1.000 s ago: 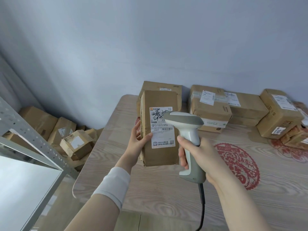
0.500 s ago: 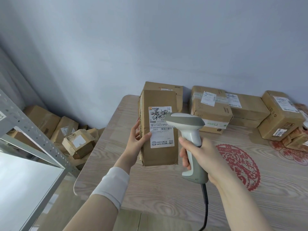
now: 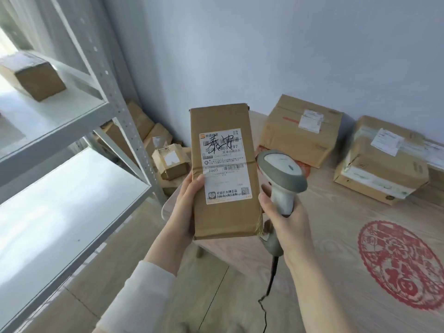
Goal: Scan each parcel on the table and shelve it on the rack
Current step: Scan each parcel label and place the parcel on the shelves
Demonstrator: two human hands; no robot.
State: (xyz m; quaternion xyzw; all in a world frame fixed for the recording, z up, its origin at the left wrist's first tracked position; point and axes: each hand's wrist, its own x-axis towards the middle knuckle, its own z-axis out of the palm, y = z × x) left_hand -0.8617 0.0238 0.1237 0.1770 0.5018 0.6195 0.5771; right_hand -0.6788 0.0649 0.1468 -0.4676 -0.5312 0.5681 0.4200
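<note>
Head view, the only one. The left grip (image 3: 185, 207) is closed on a tall brown parcel (image 3: 225, 217), thumb on the front face and fingers behind. It holds the parcel upright with the shipping label (image 3: 224, 169) turned to the person, probably so the barcode stays readable. The parcel is in the air over the bench (image 3: 336, 236) at its left corner, between bench and rack (image 3: 113, 92), touching neither.

The right grip (image 3: 286, 222) is wrapped round the handle of a handheld scanner (image 3: 281, 171). Its head is just beside the parcel's right edge and, as far as I can tell, does not face the label. The cable (image 3: 271, 280) hangs down from the handle. Likely reason: the scanner is kept in hand for the next box while this parcel goes to a shelf.

Counts:
- Held: one parcel, one scanner.
- On the bench: two cardboard boxes in full view, a near one (image 3: 300, 131) and a farther-right one (image 3: 379, 162), both label up, plus what looks like a third cut off at the right edge. These are probably waiting to be scanned.
- On the rack: two shelves in view, with one small box (image 3: 31, 75) on the upper one. The lower shelf (image 3: 60, 200) is nearest the parcel, so it is the likely spot.
- On the floor by the wall: about four boxes (image 3: 171, 159) piled together. The exact number is unclear.
- On the bench top: one red paper-cut design (image 3: 398, 263).
</note>
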